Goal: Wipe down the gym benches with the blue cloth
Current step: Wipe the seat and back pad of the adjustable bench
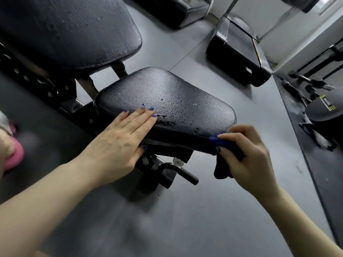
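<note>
Two hands worked the black padded vinyl seat (165, 101). Our left hand (118, 138) lay flat, fingers straight, on its near edge. Our right hand (248, 154) pinched the crumpled blue cloth (222, 145) against the seat's near side. Droplets covered the seat and the black padded backrest (70, 30), so we judged wiping barely begun; the other benches (239, 58) remained.
</note>
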{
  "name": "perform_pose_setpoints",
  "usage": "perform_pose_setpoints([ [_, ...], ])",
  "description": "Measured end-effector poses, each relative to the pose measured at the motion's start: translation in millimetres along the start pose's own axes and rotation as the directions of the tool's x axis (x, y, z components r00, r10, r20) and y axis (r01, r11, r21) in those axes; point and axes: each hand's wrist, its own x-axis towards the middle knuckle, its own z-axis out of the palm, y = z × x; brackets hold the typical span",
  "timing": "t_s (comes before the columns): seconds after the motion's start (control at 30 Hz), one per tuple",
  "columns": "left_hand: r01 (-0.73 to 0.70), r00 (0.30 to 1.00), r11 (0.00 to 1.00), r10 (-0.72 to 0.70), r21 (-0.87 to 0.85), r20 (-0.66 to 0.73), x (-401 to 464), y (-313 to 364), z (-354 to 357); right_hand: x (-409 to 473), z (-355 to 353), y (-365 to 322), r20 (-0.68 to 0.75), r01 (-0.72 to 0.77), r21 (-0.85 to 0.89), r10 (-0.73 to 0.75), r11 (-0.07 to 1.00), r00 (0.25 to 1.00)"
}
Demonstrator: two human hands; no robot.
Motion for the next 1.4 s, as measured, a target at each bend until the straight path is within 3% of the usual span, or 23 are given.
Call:
perform_pose_setpoints([
  [0.1,0.009,1.0,1.0,-0.009,0.003,-0.016,-1.4,1.4,2.1,35.4,13.6,-26.1,0.123,-0.05,0.0,0.049,0.999,0.991],
  [0.27,0.011,1.0,1.0,-0.011,0.008,-0.013,-1.9,0.1,0.0,76.5,51.8,-55.5,0.255,0.062,0.0,-0.06,0.998,0.965],
  [0.33,0.007,1.0,1.0,-0.007,0.01,-0.007,-2.2,-1.5,-1.8,71.1,39.5,-46.4,0.281,0.041,0.023,-0.046,0.999,0.959],
  [0.5,0.012,1.0,1.0,-0.012,-0.007,-0.008,-2.6,-1.4,-1.2,57.6,27.7,-37.8,0.164,-0.044,0.016,0.041,0.999,0.986],
  [0.7,0.048,0.999,0.999,-0.048,-0.021,0.002,-7.9,-4.3,-5.0,39.0,55.5,-41.6,0.095,0.2,-0.117,-0.19,0.973,0.977],
  [0.83,0.118,0.993,0.993,-0.118,-0.028,0.002,-10.2,-17.4,-9.0,8.6,37.0,-7.6,0.088,0.405,-0.24,-0.395,0.882,0.914],
  [0.97,0.127,0.992,0.991,-0.127,-0.051,0.009,-10.3,-22.6,-9.4,-0.6,49.1,3.2,-0.002,0.433,-0.31,-0.456,0.846,0.89],
  [1.13,0.116,0.993,0.991,-0.118,-0.074,-0.022,-11.9,-25.6,-8.2,20.5,114.1,-52.5,-0.026,0.545,-0.333,-0.585,0.769,0.81],
  [1.3,0.112,0.993,0.99,-0.114,-0.089,-0.024,-11.9,-25.6,-8.2,21.8,115.5,-56.7,-0.051,0.535,-0.332,-0.581,0.777,0.812],
  [1.4,0.111,0.993,0.99,-0.114,-0.088,-0.024,-12.4,-26.2,-8.7,7.4,89.8,-36.8,-0.083,0.463,-0.286,-0.503,0.839,0.86],
])
